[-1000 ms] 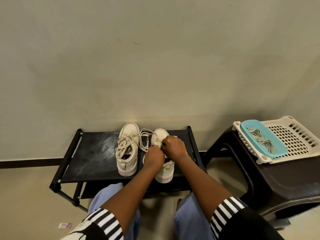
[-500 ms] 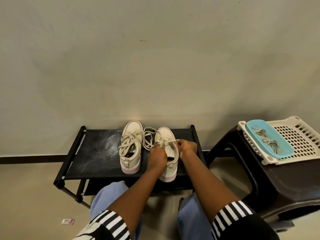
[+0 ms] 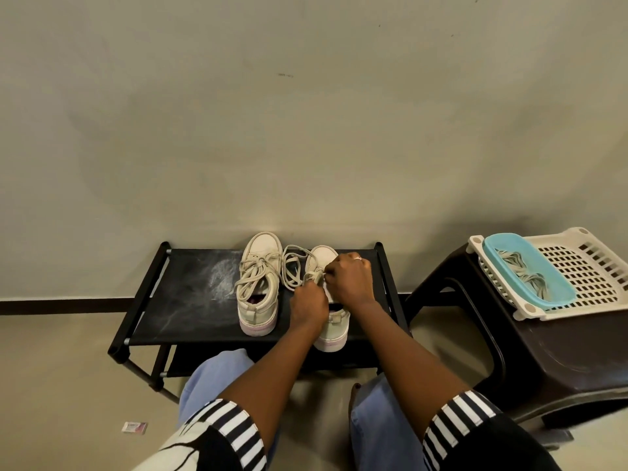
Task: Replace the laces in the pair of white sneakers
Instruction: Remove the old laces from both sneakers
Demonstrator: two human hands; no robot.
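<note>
- black rack [image 3: 190, 300] stands against a plain wall and carries the white pair side by side, toes to the wall.
- the left shoe [image 3: 258, 283] is fully laced, with its bow slack.
- the right shoe [image 3: 331, 329] lies under both hands, its heel at the rack's front edge.
- its lace [image 3: 294, 266] spills in loose loops between the two shoes.
- left hand [image 3: 307, 305]: fingers curled in, pinching the lace at the eyelets.
- right hand [image 3: 346, 282]: fingers bunched on the same lace just beyond, a ring showing; the fingertips themselves are hidden.
- likely step: drawing the old lace out of the right shoe, early in the task.
- to do it well, hold the shoe steady with one hand and slacken each crossing before pulling.
- work out one row at a time rather than tugging, so a tip does not catch in an eyelet or drag the shoe off the edge.
- to the right, a blue tray [image 3: 557, 294] of spare laces [image 3: 523, 270] sits in a white basket [image 3: 594, 266] on a dark stool [image 3: 560, 362], well apart from the hands.
</note>
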